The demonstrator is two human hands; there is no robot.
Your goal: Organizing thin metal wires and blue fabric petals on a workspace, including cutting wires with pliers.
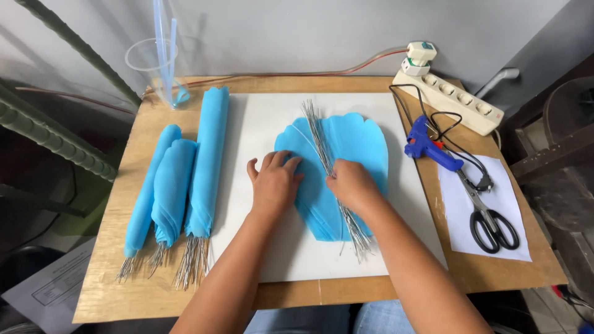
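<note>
A stack of blue petal-shaped paper pieces (356, 139) lies on a white sheet (266, 117) in the middle of the wooden table. A bundle of thin silver wires (318, 133) lies across the stack, from far end to near end. My left hand (274, 181) rests flat on the left side of the blue paper, fingers spread. My right hand (351, 184) is closed over the wire bundle at its middle, pressing it to the paper.
Three rolled blue paper bundles (185, 179) with wire ends lie at the left. A clear plastic cup (154, 68) stands at the back left. A blue glue gun (430, 145), black-handled scissors (489, 219) on white paper and a white power strip (448, 99) sit at the right.
</note>
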